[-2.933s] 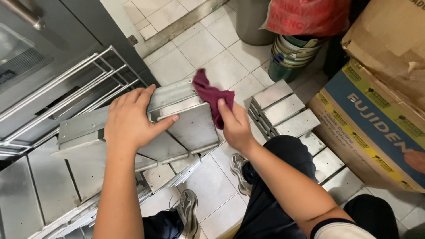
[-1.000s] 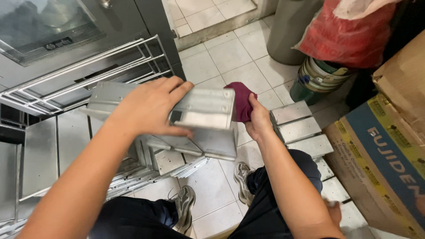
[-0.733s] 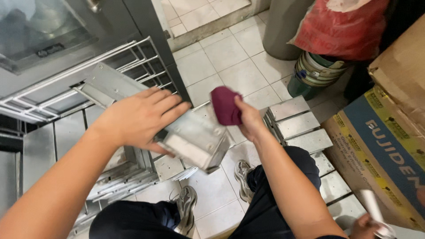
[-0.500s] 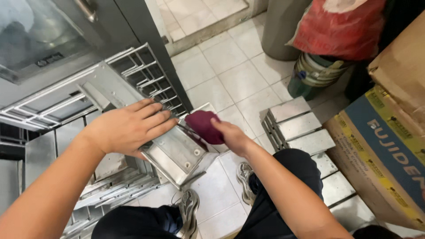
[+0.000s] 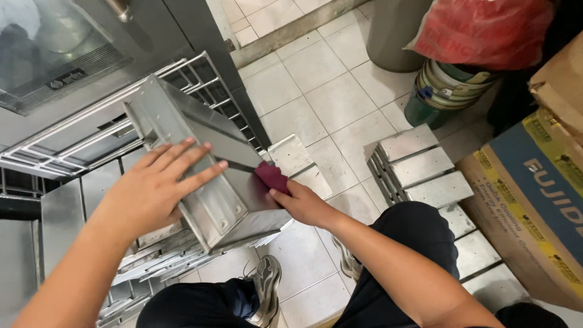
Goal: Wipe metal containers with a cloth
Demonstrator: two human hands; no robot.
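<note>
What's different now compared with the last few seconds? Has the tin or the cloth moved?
The metal tin has been tipped from lying flat to standing on edge, one long side turned toward the right hand. That hand has brought the maroon cloth down from the tin's far end onto this side. The left hand stays spread on the tin. The stacked tins on the floor lie as before.

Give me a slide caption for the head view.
Left hand steadies a tilted metal tin while right hand wipes it with a maroon cloth.
</note>
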